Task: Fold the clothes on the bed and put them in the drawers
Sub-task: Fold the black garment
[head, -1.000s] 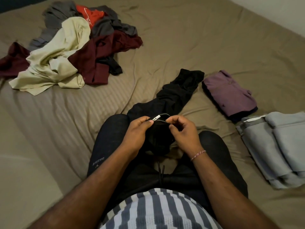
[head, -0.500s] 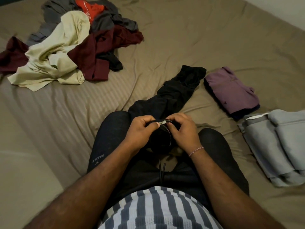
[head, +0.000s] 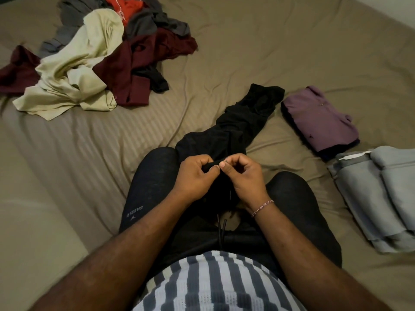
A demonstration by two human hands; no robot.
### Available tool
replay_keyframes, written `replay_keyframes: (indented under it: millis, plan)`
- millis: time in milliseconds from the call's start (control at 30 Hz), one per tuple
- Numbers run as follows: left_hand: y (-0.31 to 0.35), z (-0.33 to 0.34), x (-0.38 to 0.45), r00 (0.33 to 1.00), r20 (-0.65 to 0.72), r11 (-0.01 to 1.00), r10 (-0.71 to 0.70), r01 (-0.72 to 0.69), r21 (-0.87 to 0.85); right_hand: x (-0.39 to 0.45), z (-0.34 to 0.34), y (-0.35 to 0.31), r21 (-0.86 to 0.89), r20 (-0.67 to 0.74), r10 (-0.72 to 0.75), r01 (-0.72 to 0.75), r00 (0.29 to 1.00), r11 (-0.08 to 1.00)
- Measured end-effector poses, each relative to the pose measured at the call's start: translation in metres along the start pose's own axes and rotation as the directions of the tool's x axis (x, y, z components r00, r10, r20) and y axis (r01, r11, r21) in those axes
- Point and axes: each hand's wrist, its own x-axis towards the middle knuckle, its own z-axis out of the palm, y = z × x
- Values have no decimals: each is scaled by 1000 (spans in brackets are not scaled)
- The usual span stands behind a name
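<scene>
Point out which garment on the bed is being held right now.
The black garment: the left hand and right hand pinch its near end. The purple and grey folded ones lie untouched.

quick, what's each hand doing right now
Left hand: pinching the black garment.
Right hand: pinching the same garment at its zipper edge.

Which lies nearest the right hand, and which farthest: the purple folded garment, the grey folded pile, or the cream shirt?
From the right hand:
1. Purple folded garment, to the right, further up the bed.
2. Grey folded pile, at the right edge.
3. Cream shirt, far left, in the unfolded heap.
</scene>
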Motion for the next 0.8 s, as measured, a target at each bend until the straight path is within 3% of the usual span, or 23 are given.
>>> replay_keyframes:
  millis: [67,200,433,567,633,733,800]
  plan:
    - [3,5,-3,999,-36,998,12,-10,65,-1,3,0,-25,-66,53,-55,996,998]
    - [7,17,-12,992,-122,998,19,-12,59,-4,9,1,138,-173,195,-173,965,975]
    - [7,17,-17,988,-34,970,149,-139,200,-5,2,6,-142,-175,-59,34,983,989]
    - [5,23,-18,992,7,971,126,-124,204,-6,-5,19,9,-228,130,-131,965,991]
    - [4,24,-17,997,-4,978,71,-69,197,-4,-6,22,47,-203,174,-168,964,985]
    - [4,19,-14,1000,1,986,27,-27,166,-1,-11,19,-28,-79,38,-40,996,999]
    - [5,16,-14,1000,-2,999,0,0,48,-2,-15,19,21,-14,-3,3,1000,1000]
